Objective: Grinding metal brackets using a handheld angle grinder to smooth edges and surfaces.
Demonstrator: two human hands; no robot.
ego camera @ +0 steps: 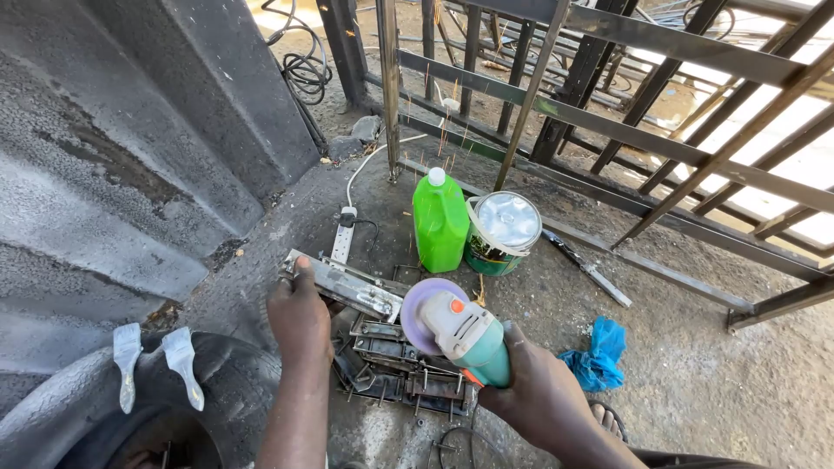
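Dusty concrete floor (695, 373) outdoors, steel gate frame (660, 148) behind; my left hand (300, 317) fingers press the metal bar (343, 285), right hand (530, 391) fingers wrap the grinder (460, 330).

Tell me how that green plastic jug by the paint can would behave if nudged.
The green jug stands upright, tall and narrow-based, so it would probably tip rather than slide on the rough ground. Its thin plastic walls likely flex when squeezed. How full it is cannot be told. The paint can close beside it might block a fall that way.

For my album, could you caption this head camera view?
Right hand holds an angle grinder to a metal piece steadied by the left hand.
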